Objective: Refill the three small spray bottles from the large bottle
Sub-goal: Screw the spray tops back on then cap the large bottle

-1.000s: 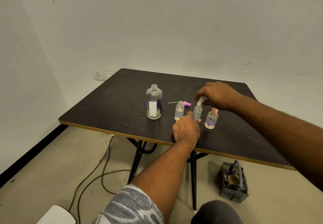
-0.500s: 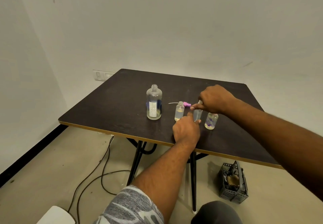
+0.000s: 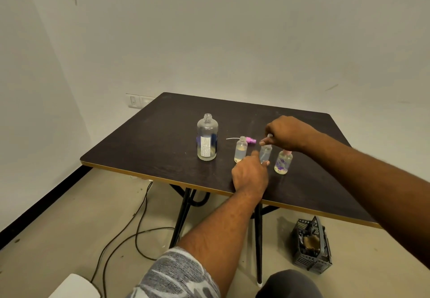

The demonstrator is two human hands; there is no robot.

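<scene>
The large clear bottle [image 3: 207, 138] stands uncapped on the dark table [image 3: 144, 144], with a little liquid at its bottom. To its right stand three small bottles in a row. The left small bottle [image 3: 240, 150] is open, and its purple spray head [image 3: 250, 140] lies behind it. My left hand [image 3: 250, 175] grips the base of the middle small bottle [image 3: 265, 153]. My right hand [image 3: 287, 132] pinches the white spray cap [image 3: 269, 136] at that bottle's top. The right small bottle [image 3: 283, 161] wears a pink cap.
A black plastic basket [image 3: 311, 246] sits on the floor under the table's right side. Cables [image 3: 130, 228] trail across the floor on the left. A white object [image 3: 74, 286] lies at the lower left. The walls stand close behind and to the left.
My right hand has lowered the white spray cap onto the middle bottle and shifted slightly right. My left hand has stayed on the bottle's base.
</scene>
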